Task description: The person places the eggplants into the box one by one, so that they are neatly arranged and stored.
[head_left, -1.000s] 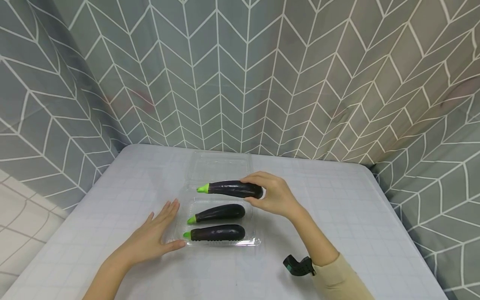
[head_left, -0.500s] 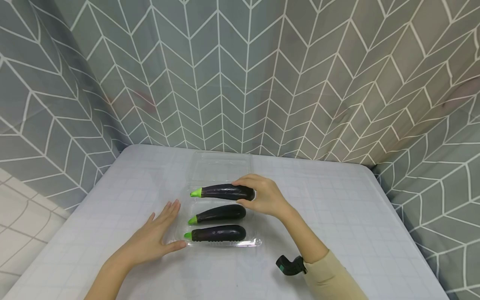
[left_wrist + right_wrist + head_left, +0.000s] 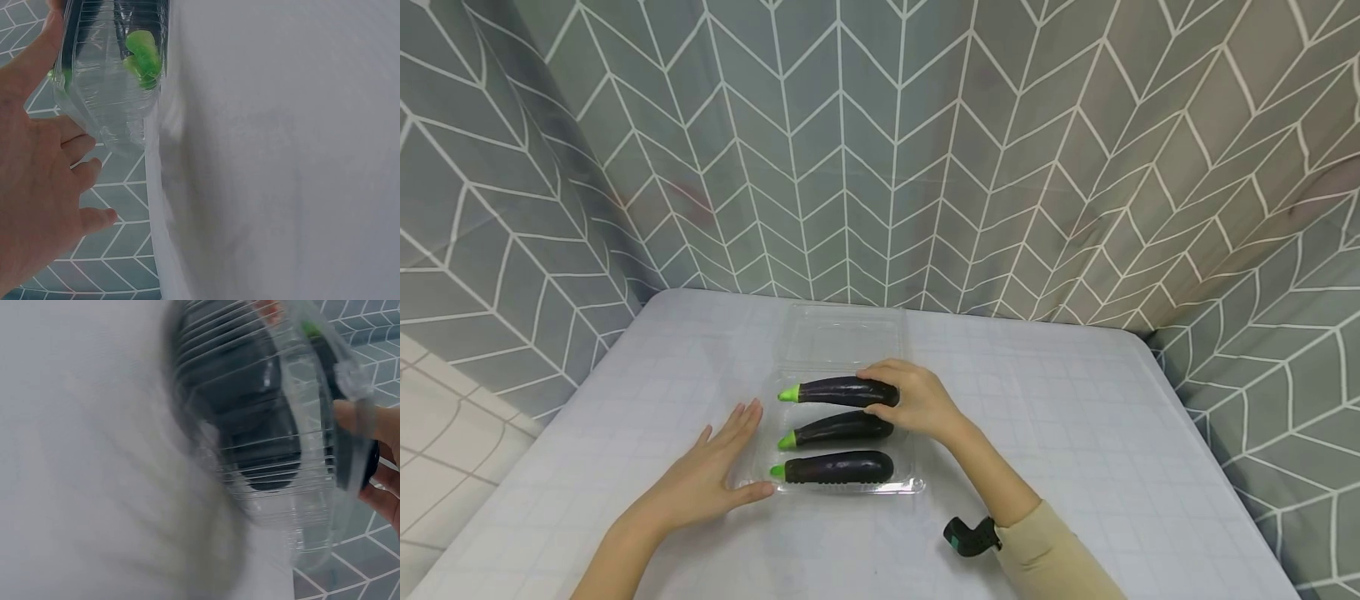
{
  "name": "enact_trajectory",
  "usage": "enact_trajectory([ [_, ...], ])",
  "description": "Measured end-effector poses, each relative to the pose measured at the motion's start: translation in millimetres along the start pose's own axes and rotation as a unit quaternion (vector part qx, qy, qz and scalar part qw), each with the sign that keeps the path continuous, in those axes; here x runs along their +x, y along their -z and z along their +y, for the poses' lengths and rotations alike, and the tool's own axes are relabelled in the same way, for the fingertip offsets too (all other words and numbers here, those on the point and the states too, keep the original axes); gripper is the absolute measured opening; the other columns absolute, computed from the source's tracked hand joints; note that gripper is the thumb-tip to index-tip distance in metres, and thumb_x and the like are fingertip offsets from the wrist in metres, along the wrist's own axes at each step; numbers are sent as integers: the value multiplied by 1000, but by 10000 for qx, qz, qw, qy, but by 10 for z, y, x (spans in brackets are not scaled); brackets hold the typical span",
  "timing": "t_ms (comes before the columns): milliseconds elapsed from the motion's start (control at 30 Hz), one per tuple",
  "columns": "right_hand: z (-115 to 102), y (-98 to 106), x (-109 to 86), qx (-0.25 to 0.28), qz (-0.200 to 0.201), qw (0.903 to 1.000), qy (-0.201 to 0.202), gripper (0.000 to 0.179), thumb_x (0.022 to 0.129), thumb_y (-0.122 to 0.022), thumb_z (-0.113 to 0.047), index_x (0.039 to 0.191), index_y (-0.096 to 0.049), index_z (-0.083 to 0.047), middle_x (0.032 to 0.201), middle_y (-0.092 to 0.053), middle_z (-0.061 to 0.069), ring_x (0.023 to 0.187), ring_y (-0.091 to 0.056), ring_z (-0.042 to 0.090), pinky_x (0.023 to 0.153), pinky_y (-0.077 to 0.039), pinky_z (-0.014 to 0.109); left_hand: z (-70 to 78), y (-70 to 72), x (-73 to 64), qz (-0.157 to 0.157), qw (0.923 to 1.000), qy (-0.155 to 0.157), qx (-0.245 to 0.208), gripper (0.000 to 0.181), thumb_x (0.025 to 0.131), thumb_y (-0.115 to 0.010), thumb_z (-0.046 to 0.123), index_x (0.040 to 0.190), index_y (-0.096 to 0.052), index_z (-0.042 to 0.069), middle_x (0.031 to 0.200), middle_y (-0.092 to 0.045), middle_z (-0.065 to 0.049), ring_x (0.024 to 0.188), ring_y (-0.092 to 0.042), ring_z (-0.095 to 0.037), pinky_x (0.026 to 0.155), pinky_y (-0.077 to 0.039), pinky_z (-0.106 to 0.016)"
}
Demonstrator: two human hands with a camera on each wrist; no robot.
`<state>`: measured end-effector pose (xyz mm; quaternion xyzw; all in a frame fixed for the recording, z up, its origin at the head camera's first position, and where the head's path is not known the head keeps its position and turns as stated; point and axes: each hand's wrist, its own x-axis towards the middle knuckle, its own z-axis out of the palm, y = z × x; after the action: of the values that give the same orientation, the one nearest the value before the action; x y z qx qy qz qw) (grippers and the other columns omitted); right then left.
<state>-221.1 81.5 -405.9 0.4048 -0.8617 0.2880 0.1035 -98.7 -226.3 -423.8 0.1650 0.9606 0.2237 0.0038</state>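
In the head view my right hand grips the blunt end of a dark eggplant with a green stem, at the far side of a clear plastic clamshell container. Two more eggplants lie in its tray: a middle eggplant, partly behind my right thumb, and a near eggplant. All the green stems point left. My left hand is spread at the container's left side, its thumb at the near left corner. The left wrist view shows its fingers beside the clear wall.
The container's clear lid lies folded back toward the far table edge. A white cloth covers the table. Behind it hangs a grey curtain with white chevron lines. A black device sits at the right wrist.
My right hand has brought the held eggplant left and toward me, down into the far part of the tray. The left hand has stayed in place.
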Motion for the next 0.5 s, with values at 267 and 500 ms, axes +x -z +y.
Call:
enact_trajectory([
  [267,42,-84,-33,-173,-202,9996,-128,47,77,-82,-21,121,-68,-14,121,-65,2,116,-58,20,96,-49,35,2,-7,2,-18,10000,14,39,103,80,-67,61,152,-23,1,157,-21,-15,143,-18,-37,108,-15,-67],
  [500,74,-115,-49,-95,-143,9994,-312,47,77,-82,-19,120,-67,-13,121,-65,3,115,-59,20,97,-48,35,8,-8,7,-12,10000,29,53,104,79,-67,61,152,-23,1,157,-21,-16,143,-19,-38,108,-15,-66],
])
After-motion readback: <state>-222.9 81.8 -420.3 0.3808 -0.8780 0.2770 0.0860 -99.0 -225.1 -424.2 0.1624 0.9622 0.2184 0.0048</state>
